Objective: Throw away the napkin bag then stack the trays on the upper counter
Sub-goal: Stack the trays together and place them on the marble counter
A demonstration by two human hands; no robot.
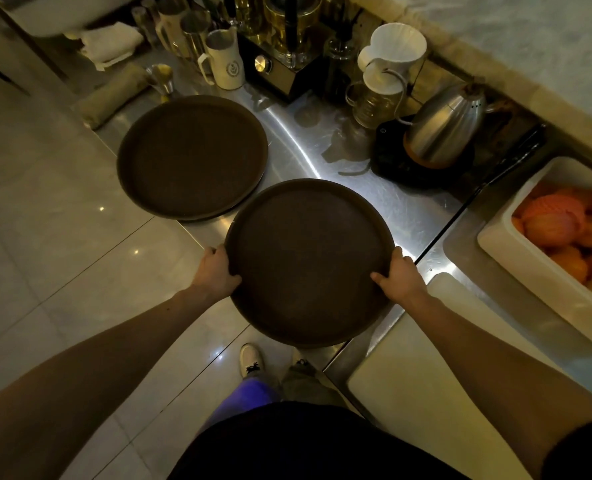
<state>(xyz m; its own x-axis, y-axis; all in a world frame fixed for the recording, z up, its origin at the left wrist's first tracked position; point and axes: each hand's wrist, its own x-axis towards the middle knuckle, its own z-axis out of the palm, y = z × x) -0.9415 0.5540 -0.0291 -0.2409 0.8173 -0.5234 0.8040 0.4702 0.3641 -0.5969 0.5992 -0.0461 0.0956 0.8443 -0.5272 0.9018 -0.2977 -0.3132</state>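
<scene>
I hold a round dark brown tray (308,258) level over the near edge of the steel counter (408,206). My left hand (215,271) grips its left rim and my right hand (400,277) grips its right rim. A second round brown tray (192,155) lies flat on the counter to the upper left, its edge hanging over the counter's side; a thin rim of another tray seems to show beneath it. The pale stone upper counter (529,39) runs along the top right. No napkin bag is visible.
Behind the trays stand metal pitchers (223,60), a jigger (163,81), a grinder (277,67), a pour-over dripper (391,53) and a steel kettle (443,129) on a black scale. A white box of oranges (557,237) sits at right, a white cutting board (443,358) near me.
</scene>
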